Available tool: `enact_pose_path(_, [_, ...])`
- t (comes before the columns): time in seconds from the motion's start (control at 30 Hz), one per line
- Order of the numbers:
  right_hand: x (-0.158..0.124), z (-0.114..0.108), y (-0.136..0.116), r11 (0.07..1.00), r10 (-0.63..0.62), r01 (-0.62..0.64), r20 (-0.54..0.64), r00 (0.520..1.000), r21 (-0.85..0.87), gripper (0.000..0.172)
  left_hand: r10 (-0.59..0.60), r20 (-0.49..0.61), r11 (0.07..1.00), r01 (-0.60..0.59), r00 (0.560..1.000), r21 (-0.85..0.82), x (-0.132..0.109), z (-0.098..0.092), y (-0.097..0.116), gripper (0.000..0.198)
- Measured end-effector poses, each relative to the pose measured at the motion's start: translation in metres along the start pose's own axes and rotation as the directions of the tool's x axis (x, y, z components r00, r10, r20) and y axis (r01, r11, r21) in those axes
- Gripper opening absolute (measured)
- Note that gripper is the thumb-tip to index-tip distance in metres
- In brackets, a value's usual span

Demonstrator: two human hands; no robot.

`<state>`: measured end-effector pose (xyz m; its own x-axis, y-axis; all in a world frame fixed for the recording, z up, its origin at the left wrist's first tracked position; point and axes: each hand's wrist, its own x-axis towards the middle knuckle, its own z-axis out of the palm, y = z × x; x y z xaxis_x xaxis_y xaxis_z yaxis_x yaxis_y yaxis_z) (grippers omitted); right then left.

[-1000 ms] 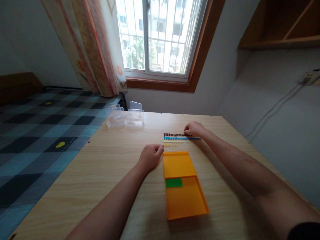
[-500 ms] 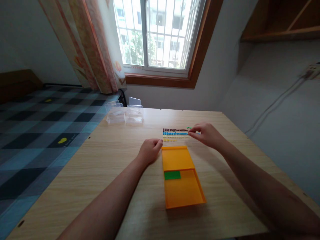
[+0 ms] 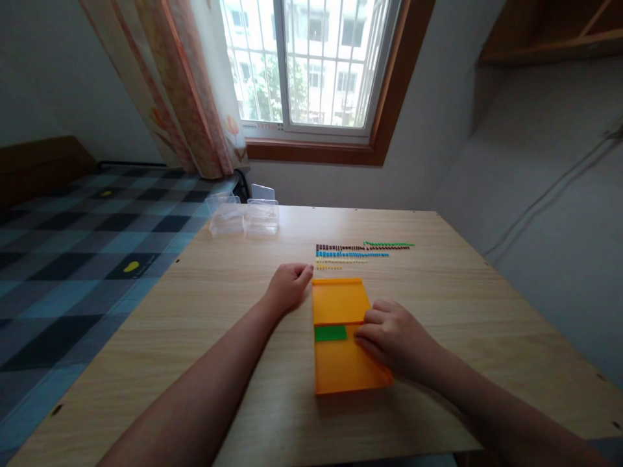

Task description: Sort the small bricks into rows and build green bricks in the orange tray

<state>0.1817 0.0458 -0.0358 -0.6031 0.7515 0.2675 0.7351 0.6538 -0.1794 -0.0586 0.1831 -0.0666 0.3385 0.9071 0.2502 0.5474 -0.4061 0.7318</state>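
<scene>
An orange tray [image 3: 353, 373] lies open on the table, its hinged half pointing toward the window. Inside the near half, a block of green pieces [image 3: 331, 333] sits against the upper left corner. My right hand [image 3: 396, 334] is over the tray's right side with its fingertips pinched together, just right of the green block; whatever they hold is too small to make out. Beside the tray's far left corner rests my left hand [image 3: 291, 287], fingers curled closed, their contents hidden. Past it stretch rows of small pieces: green [image 3: 389, 244], dark brown [image 3: 350, 247], blue [image 3: 353, 255], pale and yellow [image 3: 329, 267].
Two clear plastic boxes [image 3: 263, 217] with raised lids stand at the table's far left edge. A bed with a checked cover [image 3: 165, 224] is on the left. The wooden table [image 3: 467, 311] meets a wall on the right, below a shelf [image 3: 559, 48].
My right hand has moved from the right part of the coloured rows back toward me, to the tray. The green row is now uncovered. My left hand stays about where it was.
</scene>
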Motion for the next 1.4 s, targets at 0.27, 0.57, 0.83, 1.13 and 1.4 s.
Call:
enact_pose_path(0.27, [-0.007, -0.010, 0.008, 0.997, -0.055, 0.051, 0.062, 0.997, 0.058, 0.018, -0.006, 0.008, 1.000, 0.006, 1.000, 0.010, -0.001, 0.000, 0.000, 0.044])
enact_pose_path(0.57, [-0.006, -0.002, 0.009, 0.996, -0.054, 0.049, 0.058, 0.997, 0.080, 0.018, 0.074, 0.175, 0.971, -0.111, 0.982, 0.212, -0.005, 0.000, 0.012, 0.044])
enact_pose_path(0.83, [-0.005, 0.001, 0.008, 0.997, -0.052, 0.051, 0.011, 0.999, 0.064, 0.019, 0.082, 0.182, 0.964, -0.125, 0.980, 0.236, -0.006, -0.001, 0.016, 0.042])
enact_pose_path(1.13, [-0.005, 0.006, 0.007, 0.997, -0.060, 0.059, 0.027, 0.998, 0.055, 0.020, 0.085, 0.181, 0.960, -0.129, 0.980, 0.248, -0.006, 0.000, 0.015, 0.043])
enact_pose_path(1.4, [-0.003, 0.006, 0.007, 0.997, -0.060, 0.059, 0.031, 0.998, 0.058, 0.021, 0.088, 0.179, 0.957, -0.133, 0.980, 0.258, -0.007, -0.001, 0.017, 0.043])
